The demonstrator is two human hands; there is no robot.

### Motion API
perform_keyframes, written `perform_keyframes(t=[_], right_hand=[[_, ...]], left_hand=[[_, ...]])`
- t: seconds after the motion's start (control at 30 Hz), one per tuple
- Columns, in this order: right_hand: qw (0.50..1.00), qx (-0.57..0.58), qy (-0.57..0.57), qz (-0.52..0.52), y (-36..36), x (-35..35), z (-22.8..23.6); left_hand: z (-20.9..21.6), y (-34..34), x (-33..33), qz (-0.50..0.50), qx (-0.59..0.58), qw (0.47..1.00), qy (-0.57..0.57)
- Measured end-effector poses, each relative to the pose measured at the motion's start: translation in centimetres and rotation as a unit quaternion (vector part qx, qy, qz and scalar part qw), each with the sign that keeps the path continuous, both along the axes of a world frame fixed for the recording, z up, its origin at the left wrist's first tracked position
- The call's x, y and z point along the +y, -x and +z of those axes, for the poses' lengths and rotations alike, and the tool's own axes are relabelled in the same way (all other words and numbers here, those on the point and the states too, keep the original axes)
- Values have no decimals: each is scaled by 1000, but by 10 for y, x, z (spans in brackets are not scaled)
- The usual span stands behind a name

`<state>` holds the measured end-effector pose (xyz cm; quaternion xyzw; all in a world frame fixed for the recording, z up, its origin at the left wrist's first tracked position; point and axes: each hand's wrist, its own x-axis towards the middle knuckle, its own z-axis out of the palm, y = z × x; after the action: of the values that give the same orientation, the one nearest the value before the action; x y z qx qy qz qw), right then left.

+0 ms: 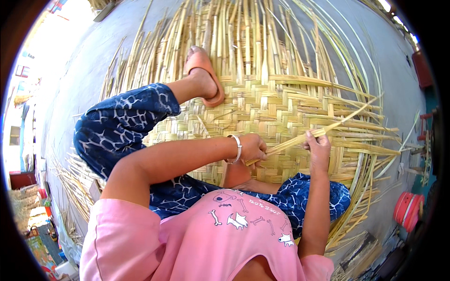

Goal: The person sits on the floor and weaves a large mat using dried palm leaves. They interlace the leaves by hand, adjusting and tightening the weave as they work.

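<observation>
A flat, pale yellow-green reed strip (289, 143) runs slantwise from my left hand up to the far right, past my right hand. My left hand (252, 146), with a silvery bangle (237, 146) at its wrist, is closed on the strip's near end. My right hand (319, 146) pinches the same strip farther along, between thumb and fingers. Beneath both hands lies a large woven reed mat (258, 107) in a checked, slanting weave. Loose strip ends (365, 133) stick out along its right side.
Long unwoven reeds (225, 37) fan out from the mat's far edge. My orange slipper (202, 65) rests on the mat. Grey floor (75, 75) surrounds it. A red container (408, 211) stands at the right, and more reeds (77, 187) lie at the left.
</observation>
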<state>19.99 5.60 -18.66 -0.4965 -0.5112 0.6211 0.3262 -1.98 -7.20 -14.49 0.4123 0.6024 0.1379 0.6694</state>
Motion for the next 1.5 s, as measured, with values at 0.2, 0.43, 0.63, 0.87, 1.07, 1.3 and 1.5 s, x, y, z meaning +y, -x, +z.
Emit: perform_keyframes(t=[0.2, 0.43, 0.63, 0.87, 1.07, 1.3, 1.5], right_hand=[[978, 143, 141, -47, 9, -7, 35], [899, 365, 241, 11, 55, -14, 77], [906, 338, 182, 177, 101, -18, 119], [913, 150, 278, 259, 96, -42, 57], [942, 78, 293, 148, 40, -18, -11], [954, 15, 274, 118, 20, -18, -34], [965, -52, 209, 152, 19, -51, -36]], left_hand=[[26, 42, 9, -109, 88, 987, -74], [108, 116, 28, -229, 302, 917, -126], [205, 168, 38, -227, 630, 679, -301], [216, 366, -71, 161, 625, 645, -409], [115, 334, -267, 854, 178, 444, -206], [-127, 199, -383, 912, 45, 395, -101], [-144, 146, -367, 867, -51, 496, 7]])
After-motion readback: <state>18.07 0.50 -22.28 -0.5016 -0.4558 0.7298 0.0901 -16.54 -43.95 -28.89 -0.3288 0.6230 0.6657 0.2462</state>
